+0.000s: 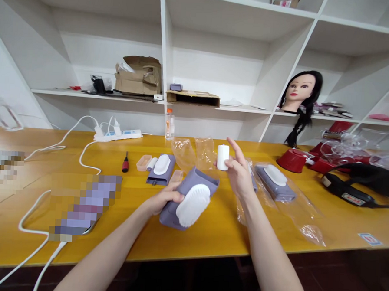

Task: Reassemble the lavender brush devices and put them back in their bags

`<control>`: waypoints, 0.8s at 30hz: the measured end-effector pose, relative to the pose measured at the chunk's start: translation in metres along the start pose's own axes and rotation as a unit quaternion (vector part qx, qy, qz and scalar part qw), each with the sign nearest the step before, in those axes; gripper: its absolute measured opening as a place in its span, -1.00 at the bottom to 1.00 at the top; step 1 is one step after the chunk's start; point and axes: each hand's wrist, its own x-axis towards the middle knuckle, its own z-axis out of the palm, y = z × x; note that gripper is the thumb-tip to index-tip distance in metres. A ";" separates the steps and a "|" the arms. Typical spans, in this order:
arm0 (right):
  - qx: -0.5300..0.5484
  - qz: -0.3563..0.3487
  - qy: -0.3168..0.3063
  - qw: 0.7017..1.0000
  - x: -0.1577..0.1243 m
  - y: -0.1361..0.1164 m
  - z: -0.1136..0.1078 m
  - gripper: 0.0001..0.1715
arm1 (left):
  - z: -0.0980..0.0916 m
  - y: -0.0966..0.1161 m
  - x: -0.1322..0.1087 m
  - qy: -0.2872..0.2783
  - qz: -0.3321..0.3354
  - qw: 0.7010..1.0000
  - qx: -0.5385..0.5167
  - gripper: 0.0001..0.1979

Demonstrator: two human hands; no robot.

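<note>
My left hand [165,199] grips a grey-purple rectangular housing with a white ribbed oval piece [194,205] on its face, tilted above the table. Its open end points up and to the right. In my right hand [238,174] a small white ribbed cylinder [223,158] stands upright between thumb and fingers, with the index finger stretched upward. A similar grey-purple unit [161,169] lies behind my left hand, beside a translucent pinkish case [144,163] and a small white roll [152,163]. Another such unit [275,182] rests in clear plastic to the right, and one more is partly hidden behind my right hand.
A red-and-black screwdriver [125,162], a phone [90,205] on a white cable and a power strip [117,135] are at left. Clear bags [194,153] and a bottle [170,124] stand behind. Red devices [291,160], a black strap [358,189] and a mannequin head [298,92] are at right.
</note>
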 end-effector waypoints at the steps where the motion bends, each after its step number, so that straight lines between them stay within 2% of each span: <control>1: 0.005 -0.008 -0.027 1.000 -0.002 -0.002 0.000 -0.39 | -0.001 0.000 0.000 -0.017 -0.006 1.000 0.021 -0.58; 4: -0.005 -0.012 -0.119 0.993 -0.007 -0.003 0.001 -0.47 | -0.004 0.000 -0.001 -0.060 -0.034 0.997 0.043 -0.53; 7: -0.030 -0.013 -0.173 0.984 -0.011 -0.002 0.002 -0.51 | -0.007 0.000 0.000 -0.075 -0.049 0.996 0.028 -0.47; 12: -0.099 -0.024 -0.208 0.973 -0.012 0.000 0.002 -0.51 | -0.013 -0.002 -0.001 -0.065 -0.041 0.997 0.003 -0.48; 19: -0.152 0.005 -0.264 0.952 -0.013 -0.005 0.002 -0.53 | -0.014 0.003 -0.002 -0.067 -0.038 0.997 0.027 -0.55; 24: -0.144 0.017 -0.287 0.947 -0.014 -0.008 0.004 -0.41 | -0.016 0.000 0.000 -0.068 -0.036 0.997 0.017 -0.56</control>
